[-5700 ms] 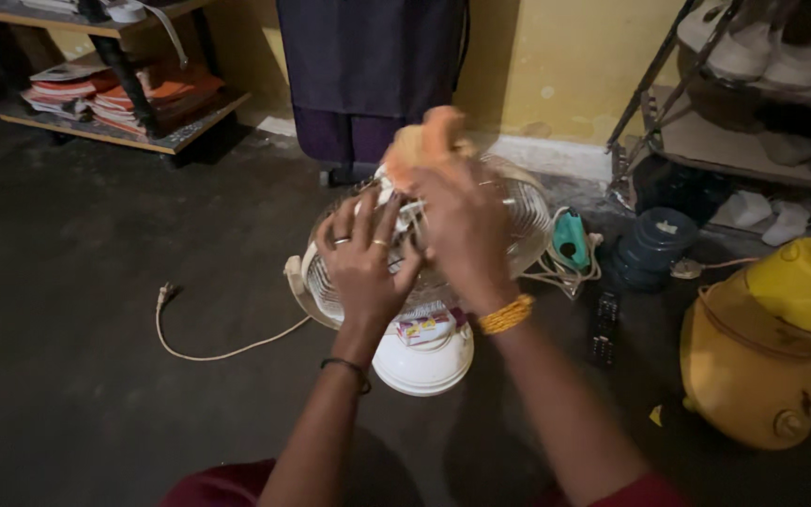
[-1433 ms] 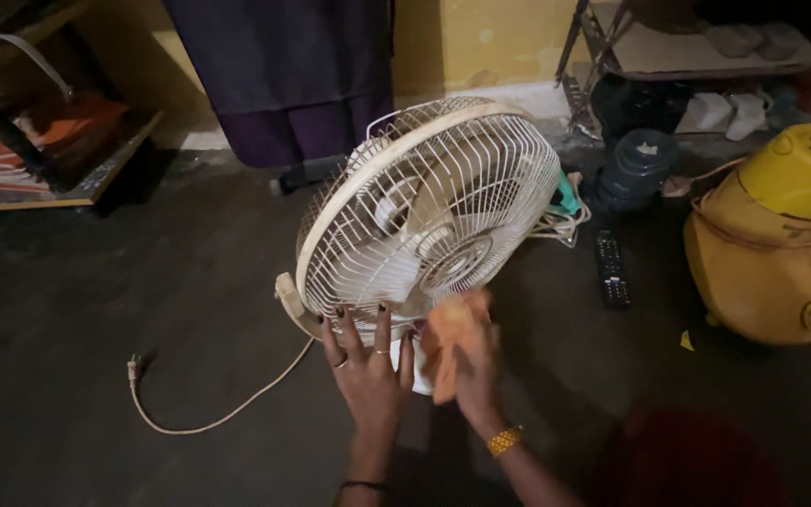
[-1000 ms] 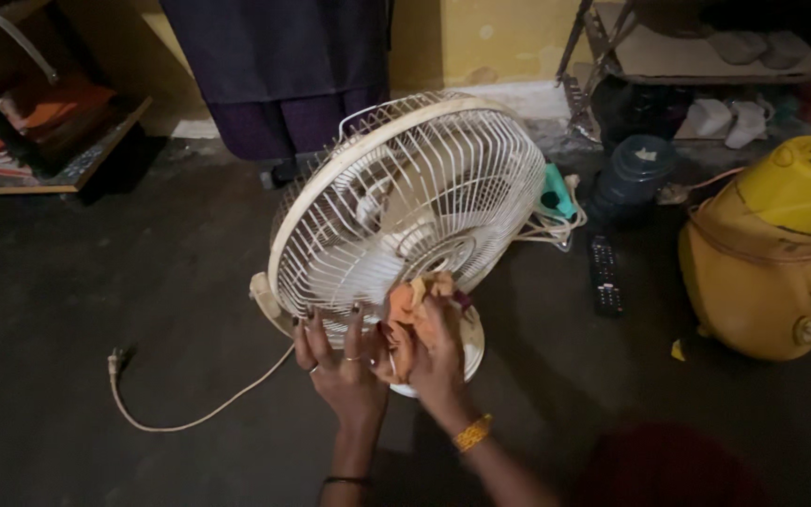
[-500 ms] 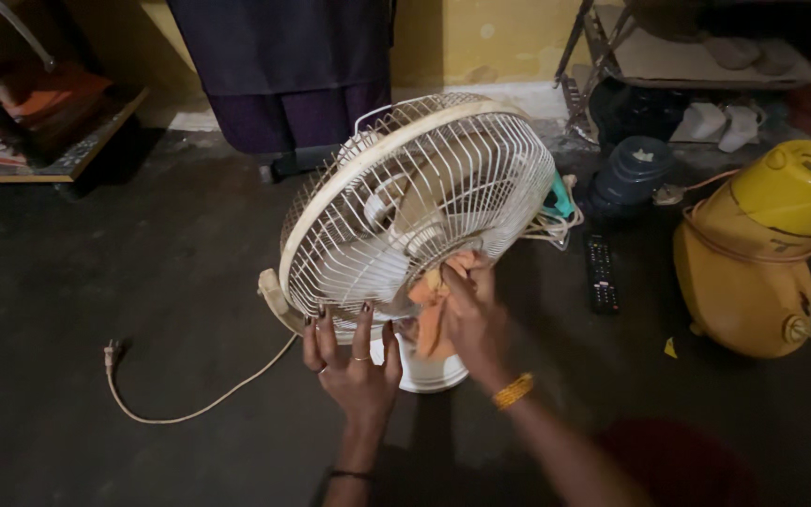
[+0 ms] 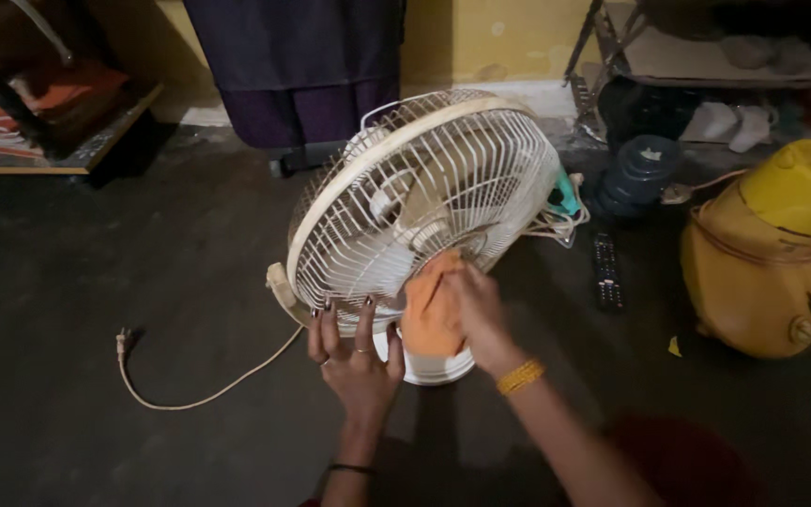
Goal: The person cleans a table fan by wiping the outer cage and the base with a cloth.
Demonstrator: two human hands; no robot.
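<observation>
A white table fan (image 5: 424, 202) stands on the dark floor, its wire grille tilted towards me. My left hand (image 5: 354, 352) rests flat against the grille's lower rim with fingers spread. Gripped in my right hand (image 5: 476, 310) is an orange cloth (image 5: 429, 314), pressed on the lower part of the grille near its centre. The fan's round white base (image 5: 434, 366) shows below the cloth. A gold bangle sits on my right wrist.
The fan's cord and plug (image 5: 157, 371) trail over the floor at left. A yellow appliance (image 5: 767, 249) stands at right, with a black remote (image 5: 605, 272) and dark weight discs (image 5: 640, 174) beside it. A low shelf (image 5: 49, 122) is at back left, and a dark cloth (image 5: 298, 56) hangs behind.
My right hand has moved the orange cloth from the fan's upper edge down to the lower grille. My left hand went from the grille face to its bottom rim. The view shifted.
</observation>
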